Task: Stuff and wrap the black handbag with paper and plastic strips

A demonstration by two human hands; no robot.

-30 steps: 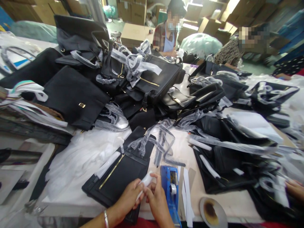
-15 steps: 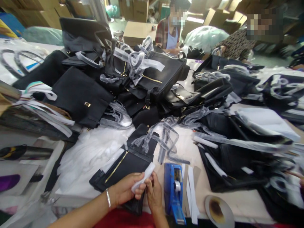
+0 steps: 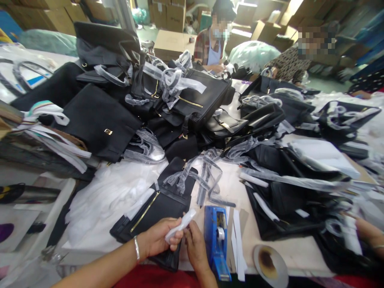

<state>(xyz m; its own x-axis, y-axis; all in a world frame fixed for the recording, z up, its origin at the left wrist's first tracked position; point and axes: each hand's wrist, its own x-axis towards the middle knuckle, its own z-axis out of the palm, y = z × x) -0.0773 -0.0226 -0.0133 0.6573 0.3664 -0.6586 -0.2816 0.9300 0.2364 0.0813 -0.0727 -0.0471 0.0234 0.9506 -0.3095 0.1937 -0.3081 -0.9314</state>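
Note:
My left hand [image 3: 163,236], with a bracelet at its wrist, is closed around a white wrapped strip [image 3: 186,220] that slants up to the right. Close beside its lower edge is my right hand [image 3: 195,242], fingers curled in; whatever they pinch is hidden. Beneath both hands lies a black bag [image 3: 171,202] with a gold zipper, its strap [image 3: 180,179] covered in clear film. Just right of my right hand stands a blue tape dispenser [image 3: 213,240] with a roll in it. White paper strips [image 3: 238,244] lie alongside the dispenser.
Black bags [image 3: 204,96] are heaped across the table's far side. White tissue [image 3: 105,204] is piled at left, and a brown-centred tape roll [image 3: 270,264] rests near the front edge. Another person's arm [image 3: 369,232] reaches in at right by an open black bag [image 3: 294,204].
The view has shifted slightly. My right fingers have slid a little down along the white strip, while my left hand keeps its hold. A co-worker's arm shows more at the right.

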